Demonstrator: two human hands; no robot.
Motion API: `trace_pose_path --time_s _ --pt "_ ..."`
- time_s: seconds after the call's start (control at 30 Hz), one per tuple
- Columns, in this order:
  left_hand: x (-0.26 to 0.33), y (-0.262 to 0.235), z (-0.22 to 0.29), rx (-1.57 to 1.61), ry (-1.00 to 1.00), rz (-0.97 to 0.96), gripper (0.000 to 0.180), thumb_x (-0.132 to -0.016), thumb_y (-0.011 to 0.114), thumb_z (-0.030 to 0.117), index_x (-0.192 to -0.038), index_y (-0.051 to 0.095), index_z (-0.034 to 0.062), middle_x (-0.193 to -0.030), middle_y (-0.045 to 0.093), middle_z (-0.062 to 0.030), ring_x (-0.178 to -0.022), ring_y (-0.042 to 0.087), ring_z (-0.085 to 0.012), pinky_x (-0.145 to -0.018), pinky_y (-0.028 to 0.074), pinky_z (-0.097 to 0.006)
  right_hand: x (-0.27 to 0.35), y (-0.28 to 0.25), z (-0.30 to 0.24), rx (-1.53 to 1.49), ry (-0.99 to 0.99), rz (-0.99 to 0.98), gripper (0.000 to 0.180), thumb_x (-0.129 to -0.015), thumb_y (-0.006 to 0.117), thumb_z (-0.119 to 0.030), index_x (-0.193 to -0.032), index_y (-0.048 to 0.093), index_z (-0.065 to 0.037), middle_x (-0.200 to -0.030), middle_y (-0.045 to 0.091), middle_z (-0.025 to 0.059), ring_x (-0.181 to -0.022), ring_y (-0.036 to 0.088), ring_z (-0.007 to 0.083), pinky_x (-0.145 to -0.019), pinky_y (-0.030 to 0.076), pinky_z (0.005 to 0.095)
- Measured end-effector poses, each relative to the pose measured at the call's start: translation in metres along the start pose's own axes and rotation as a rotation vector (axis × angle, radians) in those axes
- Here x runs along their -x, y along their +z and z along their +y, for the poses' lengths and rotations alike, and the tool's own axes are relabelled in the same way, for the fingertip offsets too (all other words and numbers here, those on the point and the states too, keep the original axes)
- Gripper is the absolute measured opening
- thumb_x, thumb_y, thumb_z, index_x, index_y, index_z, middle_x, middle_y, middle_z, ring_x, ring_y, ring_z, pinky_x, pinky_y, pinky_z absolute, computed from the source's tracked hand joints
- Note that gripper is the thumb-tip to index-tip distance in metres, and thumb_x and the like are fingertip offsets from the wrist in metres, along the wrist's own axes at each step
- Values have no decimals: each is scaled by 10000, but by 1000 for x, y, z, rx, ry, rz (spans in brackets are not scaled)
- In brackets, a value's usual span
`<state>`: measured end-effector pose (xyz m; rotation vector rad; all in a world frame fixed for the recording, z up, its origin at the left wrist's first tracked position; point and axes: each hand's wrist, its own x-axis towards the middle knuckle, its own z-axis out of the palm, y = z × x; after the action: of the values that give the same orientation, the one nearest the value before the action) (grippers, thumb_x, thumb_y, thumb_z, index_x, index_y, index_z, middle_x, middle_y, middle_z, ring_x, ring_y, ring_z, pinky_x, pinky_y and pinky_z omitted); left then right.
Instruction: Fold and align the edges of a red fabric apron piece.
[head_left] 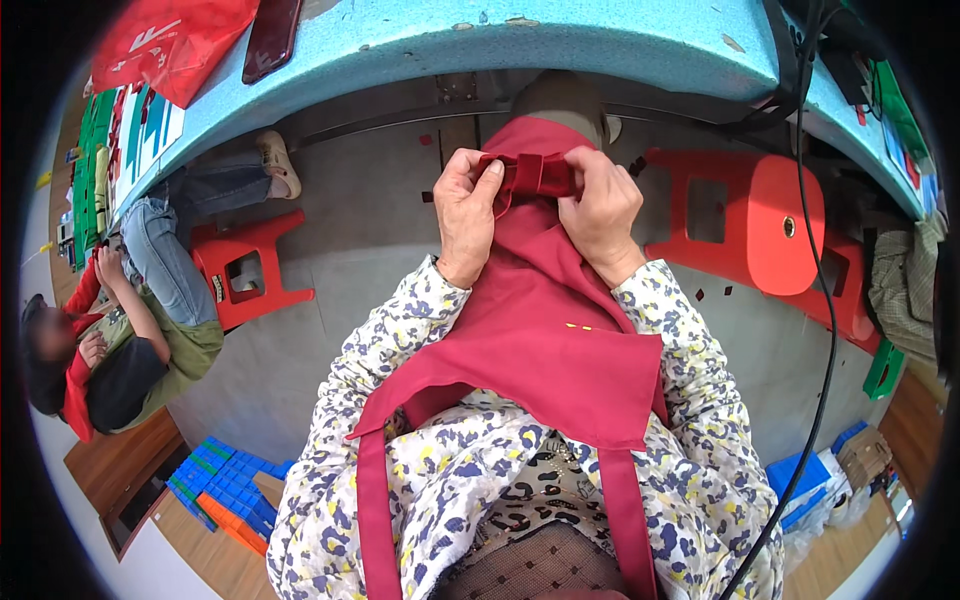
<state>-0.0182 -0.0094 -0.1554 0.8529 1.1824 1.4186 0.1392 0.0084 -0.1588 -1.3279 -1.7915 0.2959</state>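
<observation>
A dark red ribbon bow [540, 174] is stretched between my two hands, above the red apron [540, 270] that covers my lap. My left hand [468, 215] pinches its left end between thumb and fingers. At the other end my right hand [603, 205] has its fingers curled over the ribbon. A band crosses the middle of the bow, and a loop hangs down beside my left thumb. My right fingertips are partly hidden behind the hand.
In front runs a light-blue tabletop [480, 45] holding a dark phone [272, 40] and a red bag [165, 45]. Red stools stand left [245, 265] and right [785, 225]. A black cable [832, 330] hangs down at right. Another person [130, 340] sits at left. Blue crates [225, 485] stand behind.
</observation>
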Motion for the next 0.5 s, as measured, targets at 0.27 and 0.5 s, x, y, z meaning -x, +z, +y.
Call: trace_pose_path --time_s 0.27,0.5 --pt "2 5 29 142 -101 -1 23 -942 535 31 -939 556 22 -873 631 -23 -760 580 -67 -702 472 -199 -14 -9 -26 -97 193 20 281 -657 658 21 -896 524 -39 -721 557 96 -606 588 243 -536 461 338" --pt "3 7 41 316 -158 -48 27 -947 540 40 -968 543 23 -911 652 -56 -822 618 -91 -755 504 -221 -28 -20 -28 -3 -313 102 233 -694 667 59 -848 516 -29 -686 532 62 -553 521 147 -526 447 282"
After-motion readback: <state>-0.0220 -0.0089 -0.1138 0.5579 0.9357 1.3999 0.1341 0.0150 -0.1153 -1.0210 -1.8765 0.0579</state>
